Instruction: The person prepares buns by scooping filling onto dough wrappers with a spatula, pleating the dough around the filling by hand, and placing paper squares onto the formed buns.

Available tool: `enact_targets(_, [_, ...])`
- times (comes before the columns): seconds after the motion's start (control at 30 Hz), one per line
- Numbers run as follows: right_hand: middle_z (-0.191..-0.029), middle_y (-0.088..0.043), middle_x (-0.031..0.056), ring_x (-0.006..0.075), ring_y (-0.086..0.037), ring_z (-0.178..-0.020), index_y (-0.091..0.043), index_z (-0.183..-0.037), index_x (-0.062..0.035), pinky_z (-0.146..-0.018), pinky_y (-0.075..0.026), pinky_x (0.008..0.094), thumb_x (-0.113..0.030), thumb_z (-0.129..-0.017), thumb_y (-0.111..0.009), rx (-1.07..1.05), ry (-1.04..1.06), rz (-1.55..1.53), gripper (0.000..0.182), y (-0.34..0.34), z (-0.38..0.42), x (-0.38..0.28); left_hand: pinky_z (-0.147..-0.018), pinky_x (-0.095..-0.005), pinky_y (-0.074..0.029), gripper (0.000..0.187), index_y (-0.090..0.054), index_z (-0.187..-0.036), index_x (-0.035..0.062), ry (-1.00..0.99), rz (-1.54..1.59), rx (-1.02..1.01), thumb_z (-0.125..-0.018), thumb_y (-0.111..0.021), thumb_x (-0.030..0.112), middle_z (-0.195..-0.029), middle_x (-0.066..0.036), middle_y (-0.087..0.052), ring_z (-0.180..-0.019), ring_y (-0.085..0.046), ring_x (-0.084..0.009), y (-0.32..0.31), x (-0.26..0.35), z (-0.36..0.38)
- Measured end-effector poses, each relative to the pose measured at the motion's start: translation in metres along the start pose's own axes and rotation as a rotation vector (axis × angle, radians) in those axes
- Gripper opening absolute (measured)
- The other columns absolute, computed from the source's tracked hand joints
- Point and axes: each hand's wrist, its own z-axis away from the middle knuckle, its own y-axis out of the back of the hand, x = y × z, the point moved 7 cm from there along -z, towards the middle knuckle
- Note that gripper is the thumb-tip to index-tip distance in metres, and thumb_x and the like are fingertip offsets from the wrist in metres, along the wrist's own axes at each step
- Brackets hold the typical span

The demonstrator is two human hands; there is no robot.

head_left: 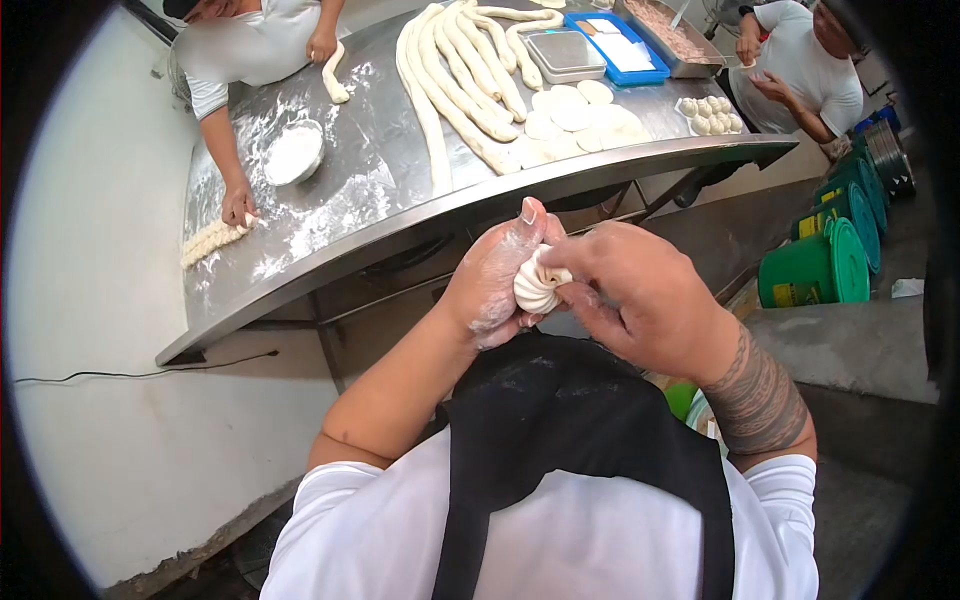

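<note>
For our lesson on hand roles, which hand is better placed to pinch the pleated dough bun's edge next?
Probably the right hand: its thumb and fingers are at the gathered edge of the dough bun, while the left hand cradles the pleated side.

The pan of filling (668, 32) and the dough rope (540, 15) at the table's (370, 185) far edge run out of view; the right hand's (640, 285) fingertips are blurred.

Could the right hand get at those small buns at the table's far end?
Probably, with a lean: the way to those buns looks free, though the right hand is busy pinching the pleated dough.
</note>
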Motion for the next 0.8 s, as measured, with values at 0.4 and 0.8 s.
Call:
enact_targets(0.4, [-0.089,-0.063,0.0151,0.0340,-0.063,-0.082,-0.062,-0.102,-0.0016,-0.074,-0.051,0.0388,-0.006,-0.092,-0.069,0.111,-0.178,-0.124,0.012,-0.003,0.015,0.022,-0.051,-0.0250,-0.046,0.057,-0.060,-0.099,0.0046,-0.389,-0.411,0.132,-0.105,-0.046,0.059,-0.080,-0.003,-0.062,-0.062,-0.058,-0.0093,0.011,0.010,0.011])
enact_targets(0.8, [-0.101,-0.067,0.0121,0.0204,-0.067,-0.075,-0.061,-0.120,0.0011,-0.070,-0.054,0.0322,-0.004,-0.097,-0.063,0.312,-0.210,-0.207,0.024,0.025,0.026,0.022,-0.047,-0.0231,-0.041,0.067,-0.059,-0.093,0.0099,0.002,0.139,0.008,-0.104,-0.031,0.070,-0.079,-0.006,-0.065,-0.059,-0.055,-0.0112,-0.019,-0.020,-0.016])
